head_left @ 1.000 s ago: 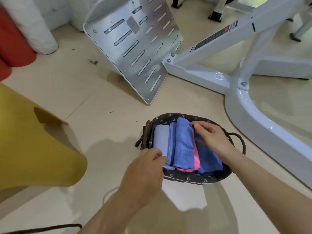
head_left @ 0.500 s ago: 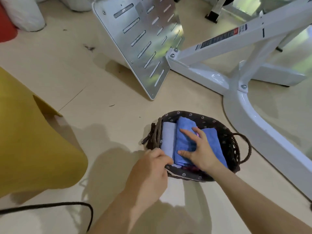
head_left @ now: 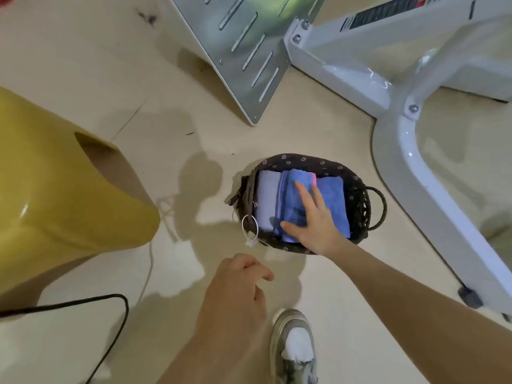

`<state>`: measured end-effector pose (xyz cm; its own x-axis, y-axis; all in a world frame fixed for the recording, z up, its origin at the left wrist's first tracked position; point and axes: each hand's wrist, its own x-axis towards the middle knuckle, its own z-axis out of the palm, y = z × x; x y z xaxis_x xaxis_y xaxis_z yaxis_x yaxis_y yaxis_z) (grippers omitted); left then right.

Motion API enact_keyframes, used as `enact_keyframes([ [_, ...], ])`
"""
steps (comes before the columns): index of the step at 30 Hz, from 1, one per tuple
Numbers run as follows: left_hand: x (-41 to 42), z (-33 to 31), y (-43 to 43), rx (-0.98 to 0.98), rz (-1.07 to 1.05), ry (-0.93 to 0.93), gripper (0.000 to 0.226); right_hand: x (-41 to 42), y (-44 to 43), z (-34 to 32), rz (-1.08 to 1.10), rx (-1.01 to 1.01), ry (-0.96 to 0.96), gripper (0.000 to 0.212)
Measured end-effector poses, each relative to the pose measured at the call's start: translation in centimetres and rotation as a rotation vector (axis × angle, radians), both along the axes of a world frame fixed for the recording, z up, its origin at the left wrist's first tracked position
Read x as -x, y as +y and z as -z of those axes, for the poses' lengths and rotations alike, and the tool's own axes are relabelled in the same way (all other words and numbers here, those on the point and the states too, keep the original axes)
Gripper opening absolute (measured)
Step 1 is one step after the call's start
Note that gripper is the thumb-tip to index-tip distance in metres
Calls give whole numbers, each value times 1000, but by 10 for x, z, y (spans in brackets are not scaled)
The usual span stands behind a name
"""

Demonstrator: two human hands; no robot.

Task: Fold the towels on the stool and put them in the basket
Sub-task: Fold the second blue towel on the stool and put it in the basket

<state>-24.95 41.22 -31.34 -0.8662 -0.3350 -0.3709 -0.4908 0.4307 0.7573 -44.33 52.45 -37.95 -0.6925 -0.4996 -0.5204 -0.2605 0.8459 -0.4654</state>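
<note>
A dark woven basket (head_left: 357, 200) with a flower-print rim sits on the floor. Folded towels stand side by side in it: a pale lilac towel (head_left: 266, 200) at the left, a blue towel (head_left: 293, 198) in the middle with a pink edge (head_left: 314, 178) behind it, and a darker blue towel (head_left: 333, 200) at the right. My right hand (head_left: 313, 217) lies flat on the middle blue towel, fingers straight and spread. My left hand (head_left: 235, 295) hangs in the air below the basket, fingers loosely curled, holding nothing. The yellow stool (head_left: 55, 195) stands at the left; no towel shows on it.
A white metal frame (head_left: 415, 151) curves past the basket's right side, and a slotted metal plate (head_left: 243, 51) leans behind it. A black cable (head_left: 110, 300) lies at the lower left. A white tag loop (head_left: 249, 228) hangs off the basket. My shoe (head_left: 296, 347) stands below.
My left hand has let go of the basket's front rim and pulled back toward me. My right hand still presses on the middle blue towel. The view has tipped downward.
</note>
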Motion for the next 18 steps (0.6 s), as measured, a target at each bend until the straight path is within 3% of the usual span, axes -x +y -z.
enact_keyframes([
  [7,39,-131,17,-122,-117,-131,29,-22,22,-134,95,53,-272,59],
  [13,76,-255,49,-251,-257,-198,23,-24,63,-260,92,-7,-275,44],
  [18,97,-347,75,-251,-276,-114,28,-22,102,-347,198,75,-276,28],
])
